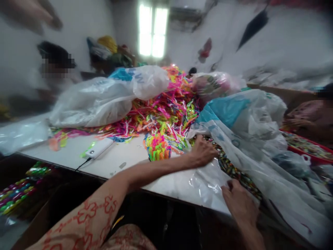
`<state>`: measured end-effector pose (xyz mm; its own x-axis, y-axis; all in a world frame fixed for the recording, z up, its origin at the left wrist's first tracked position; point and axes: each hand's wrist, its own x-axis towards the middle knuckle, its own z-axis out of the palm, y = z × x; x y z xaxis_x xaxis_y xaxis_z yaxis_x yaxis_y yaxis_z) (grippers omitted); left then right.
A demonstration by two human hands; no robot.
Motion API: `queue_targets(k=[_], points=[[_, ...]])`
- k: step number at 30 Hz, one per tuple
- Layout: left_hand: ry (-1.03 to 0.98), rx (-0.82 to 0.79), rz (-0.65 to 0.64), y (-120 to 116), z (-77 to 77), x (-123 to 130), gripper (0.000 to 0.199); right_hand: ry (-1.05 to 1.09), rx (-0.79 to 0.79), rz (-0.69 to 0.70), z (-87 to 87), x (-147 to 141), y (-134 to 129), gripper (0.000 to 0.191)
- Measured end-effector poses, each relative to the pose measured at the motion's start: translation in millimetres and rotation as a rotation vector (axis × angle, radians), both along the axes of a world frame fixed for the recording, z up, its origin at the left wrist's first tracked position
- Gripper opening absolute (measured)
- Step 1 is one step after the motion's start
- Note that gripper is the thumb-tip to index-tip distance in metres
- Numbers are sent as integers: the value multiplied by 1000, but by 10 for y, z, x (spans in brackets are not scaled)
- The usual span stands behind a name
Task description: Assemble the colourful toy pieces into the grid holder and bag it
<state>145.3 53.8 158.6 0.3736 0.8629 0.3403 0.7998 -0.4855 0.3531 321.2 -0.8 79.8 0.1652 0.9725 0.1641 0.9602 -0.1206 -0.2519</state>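
Observation:
My left hand (pixel 203 152) reaches across the white table, its fingers closed on the edge of a clear plastic bag (pixel 208 180). Lower right, my right hand (pixel 240 201) has its fingers curled at the near side of the same bag, apparently pinching the film; the fingertips are partly hidden. Between and beyond the hands runs a band of small, dark, multicoloured shiny pieces (pixel 234 166), too small to name. Large white plastic sacks (pixel 262 114) lie just to the right of it. Left of my left hand stands a bundle of neon strips (pixel 158 147).
A big heap of neon strips (pixel 166 111) covers the table's back, with another white sack (pixel 96 100) to its left. A white device with a cable (pixel 100 147) lies near the front edge. Other people sit left (pixel 58 69) and right (pixel 309 111), beside a red tray (pixel 309 146).

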Motion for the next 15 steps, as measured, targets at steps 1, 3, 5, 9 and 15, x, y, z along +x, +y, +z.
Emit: queue_targets(k=[1, 3, 5, 9, 15], points=[[-22, -41, 58, 126, 64, -143, 19, -66, -2, -11, -2, 10, 8, 23], [-49, -113, 127, 381, 161, -454, 14, -80, 12, 19, -10, 7, 80, 20], [-94, -209, 170, 608, 224, -726, 19, 55, 20, 99, -14, -52, 250, 18], [-277, -374, 150, 914, 353, -1044, 30, 839, 104, 134, 95, -340, 788, 26], [-623, -335, -34, 991, 518, -1462, 32, 1339, 365, 109, 516, -786, 1122, 23]])
